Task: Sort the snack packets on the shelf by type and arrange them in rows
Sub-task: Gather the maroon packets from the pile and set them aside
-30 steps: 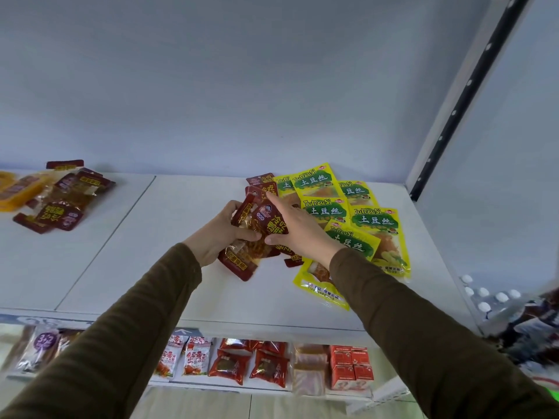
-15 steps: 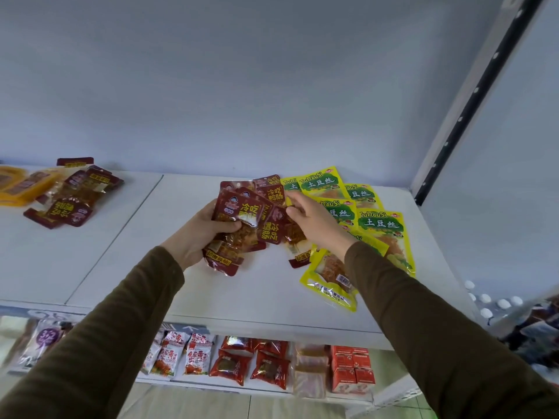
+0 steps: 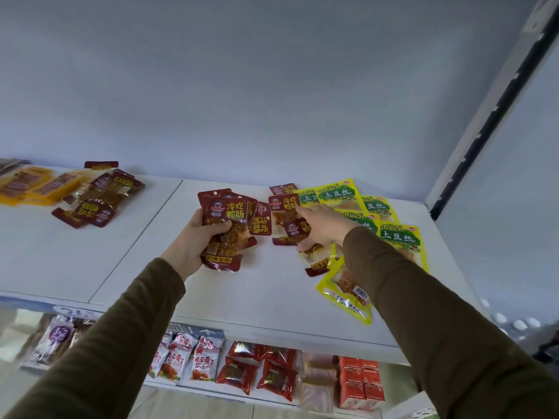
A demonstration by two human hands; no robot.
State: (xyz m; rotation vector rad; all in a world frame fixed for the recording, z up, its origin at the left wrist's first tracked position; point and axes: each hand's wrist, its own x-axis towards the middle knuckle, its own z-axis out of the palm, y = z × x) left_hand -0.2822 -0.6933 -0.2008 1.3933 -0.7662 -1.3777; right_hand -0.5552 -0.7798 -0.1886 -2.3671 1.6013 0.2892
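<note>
- Left hand (image 3: 193,240) clamped around a fanned stack of dark red duck-intestine packets (image 3: 225,228), thumb across the front; long axis running roughly up-down, red header with yellow characters pointing to the back wall, clear window showing brownish contents lower down.
- Stack held just above the white shelf (image 3: 266,294), left of centre on the middle panel.
- Right hand (image 3: 325,226) reaching out with fingers spread and loose, resting on the loose red packets (image 3: 287,219) still lying flat; can't tell if actually pinching one.
- Those loose ones pointing various ways, one tilted sideways right beside the held stack.
- Yellow-green potato-shred packets (image 3: 393,234) overlapping along the right, glossy plastic, flat rectangles, green labels mostly toward the back; nearest one flipped, barcode up.
- Far left panel: messy pile of red packets (image 3: 99,198) next to orange-yellow packets (image 3: 33,184).
- Lower shelf (image 3: 263,376): crinkly red and white pouches in rows.
</note>
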